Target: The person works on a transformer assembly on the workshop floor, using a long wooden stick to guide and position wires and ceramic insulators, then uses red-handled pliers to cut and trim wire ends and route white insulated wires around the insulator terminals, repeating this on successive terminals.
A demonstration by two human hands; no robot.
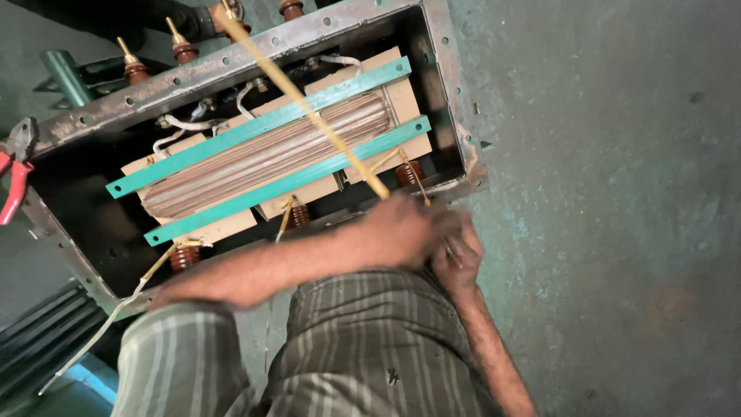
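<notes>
Worn teal-stained concrete floor [617, 193] surrounds an open metal transformer tank [451, 100] holding a brown coil winding [262, 158] clamped by two green bars [285, 185], with red-handled pliers [11, 181] at its left rim. Both hands meet at the tank's near edge — the left hand [401, 228] curls closed around a long yellow sleeved wire [309, 108] that slants up across the winding. The right hand [459, 255] is bunched just beside it — whether it grips the wire I cannot tell.

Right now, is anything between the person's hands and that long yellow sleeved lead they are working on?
Nothing visible. The left hand and right hand meet at the near end of the yellow sleeved lead, beside the brown bushing at the tank's rim.
</notes>
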